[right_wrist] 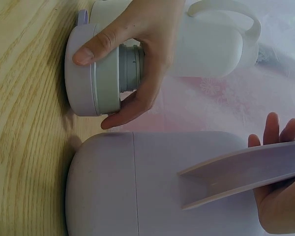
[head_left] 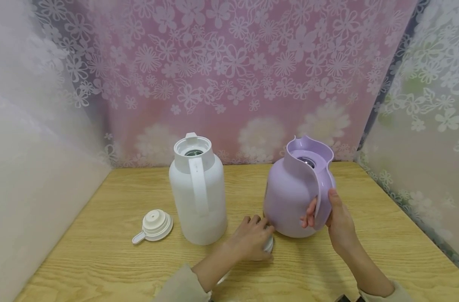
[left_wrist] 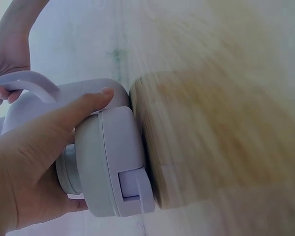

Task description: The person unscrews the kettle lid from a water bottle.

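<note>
My left hand (head_left: 252, 239) grips a stopper lid (right_wrist: 105, 81) from above, thumb on one side and fingers on the other. The lid has a lilac cap, a paler ring and a grey threaded neck; its cap faces down at the tabletop, and the neck points up into my palm. My right hand (head_left: 340, 226) holds the handle (right_wrist: 241, 169) of a lilac thermos jug (head_left: 290, 197), fingers passed through the loop and thumb outside. The jug stands upright with its mouth uncovered. In the head view the left hand hides most of the lid.
Left of the lilac jug a white thermos jug (head_left: 201, 197) stands upright, also uncovered, its handle toward me. A white stopper lid (head_left: 155, 226) with a tab lies farther left on the wooden table (head_left: 112, 268). Flowered curtains (head_left: 229, 75) hang behind and to the right.
</note>
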Demonstrator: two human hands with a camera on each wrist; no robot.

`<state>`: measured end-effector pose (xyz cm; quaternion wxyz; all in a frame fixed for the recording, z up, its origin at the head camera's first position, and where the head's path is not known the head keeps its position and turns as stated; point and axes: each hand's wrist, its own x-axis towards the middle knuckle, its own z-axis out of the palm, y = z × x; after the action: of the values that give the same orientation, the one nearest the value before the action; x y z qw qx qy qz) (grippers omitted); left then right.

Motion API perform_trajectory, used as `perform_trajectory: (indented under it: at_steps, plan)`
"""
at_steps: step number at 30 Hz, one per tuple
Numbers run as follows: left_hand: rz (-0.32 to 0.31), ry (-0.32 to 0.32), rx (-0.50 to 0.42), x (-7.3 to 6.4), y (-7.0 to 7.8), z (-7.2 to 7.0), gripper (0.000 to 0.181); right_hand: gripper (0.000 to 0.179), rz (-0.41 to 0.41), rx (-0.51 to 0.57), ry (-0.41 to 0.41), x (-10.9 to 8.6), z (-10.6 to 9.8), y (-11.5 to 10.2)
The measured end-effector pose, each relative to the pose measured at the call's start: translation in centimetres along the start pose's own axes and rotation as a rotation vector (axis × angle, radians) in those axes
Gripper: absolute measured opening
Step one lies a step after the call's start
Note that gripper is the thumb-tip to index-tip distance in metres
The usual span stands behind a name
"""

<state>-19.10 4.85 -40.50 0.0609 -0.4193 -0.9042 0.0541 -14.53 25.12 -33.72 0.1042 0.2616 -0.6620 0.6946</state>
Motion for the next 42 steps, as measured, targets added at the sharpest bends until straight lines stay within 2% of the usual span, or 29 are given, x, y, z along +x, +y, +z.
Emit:
perform_trajectory:
  at_steps: [5,14,21,26,32,36,42]
  plan:
    - [-0.003,0.005,-0.017,0.0,0.0,0.0,0.063,0.057,0.006,-0.013,0.005,-0.1,0.0,0.1]
    - [-0.001,0.067,0.007,-0.1,-0.3,-0.1,0.068,0.058,0.019,-0.040,0.020,-0.1,-0.2,0.2]
    - [-0.028,0.084,-0.015,-0.2,-0.6,-0.5,0.069,0.057,0.020,-0.027,0.007,0.0,-0.2,0.4]
    - [-0.047,0.091,-0.008,-0.2,-0.8,-1.2,0.067,0.057,0.016,-0.004,0.002,0.0,-0.3,0.3]
    - [-0.102,0.094,0.025,0.1,-1.2,-2.6,0.068,0.058,-0.011,0.031,-0.021,0.1,-0.8,0.2]
    - [-0.122,0.123,0.026,0.2,-1.4,-3.3,0.067,0.059,-0.042,0.086,-0.054,0.1,-1.1,0.1]
    - [-0.157,0.187,0.054,0.2,-1.4,-4.3,0.067,0.055,-0.007,0.099,-0.083,-0.1,-1.6,-0.3]
